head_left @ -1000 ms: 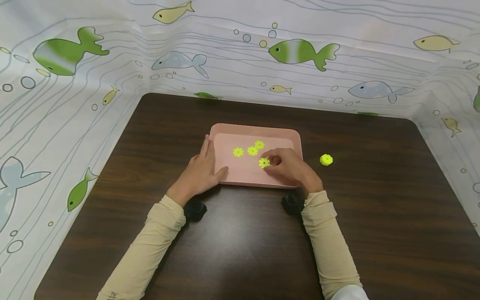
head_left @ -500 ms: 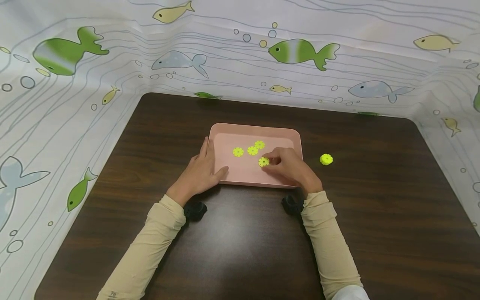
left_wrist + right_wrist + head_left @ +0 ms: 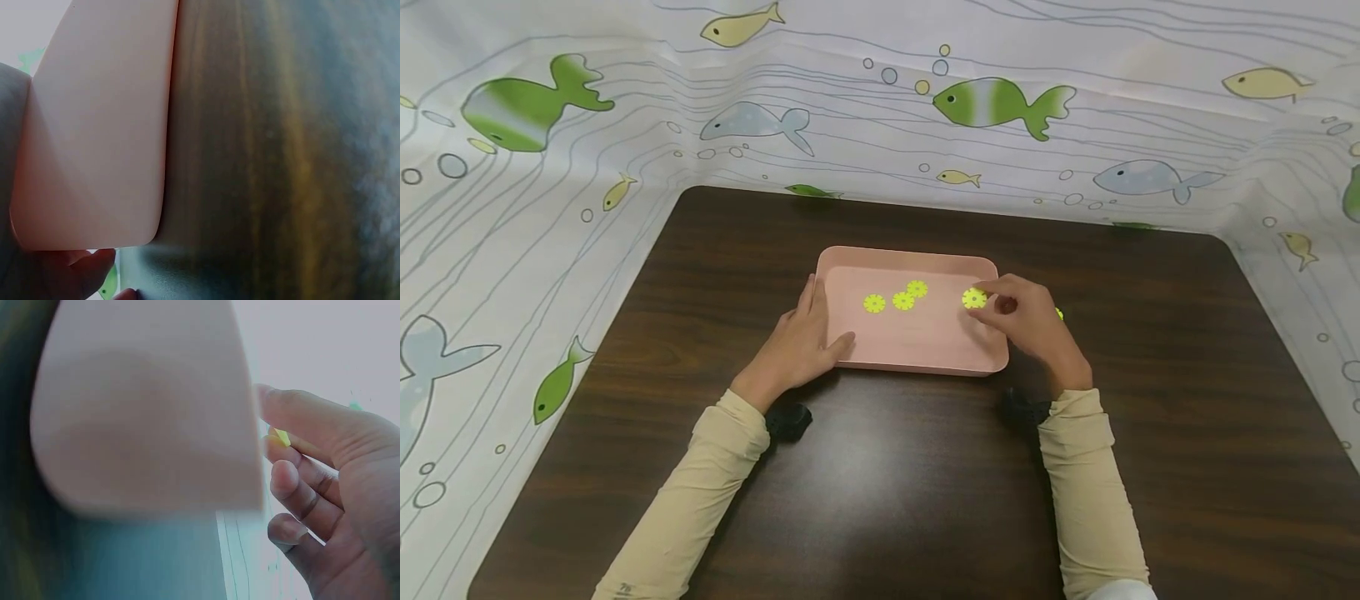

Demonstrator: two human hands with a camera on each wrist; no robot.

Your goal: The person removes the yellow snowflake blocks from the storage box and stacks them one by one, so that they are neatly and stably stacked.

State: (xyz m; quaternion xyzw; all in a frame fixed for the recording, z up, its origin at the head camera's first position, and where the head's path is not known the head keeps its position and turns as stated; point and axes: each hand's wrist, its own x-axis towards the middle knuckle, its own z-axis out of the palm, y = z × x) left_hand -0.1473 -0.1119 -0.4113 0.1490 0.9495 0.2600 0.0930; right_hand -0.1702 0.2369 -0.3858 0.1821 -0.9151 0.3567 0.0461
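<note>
A pink rectangular tray (image 3: 917, 362) lies on the table, with several yellow notched, flower-shaped discs in view. Three of them lie left of its middle: one disc (image 3: 874, 303) alone, and two discs (image 3: 903, 301) close together at an angle. My right hand (image 3: 1028, 315) pinches another yellow disc (image 3: 974, 298) between thumb and fingertips over the tray's right side; in the right wrist view only a yellow sliver (image 3: 284, 437) of it shows. At the tray's left end, my left hand (image 3: 797, 337) rests with fingers fairly straight along the side and thumb at the front corner.
Just right of the tray, a small yellow piece (image 3: 1059, 314) on the table is mostly covered by my right hand. A white cloth printed with fish (image 3: 880, 125) surrounds the dark wooden table (image 3: 865, 483) at the back and sides.
My right hand has moved right and slightly back with the pinched disc, from the tray's middle to its right side. It now covers most of the yellow piece on the table. The left hand stays put.
</note>
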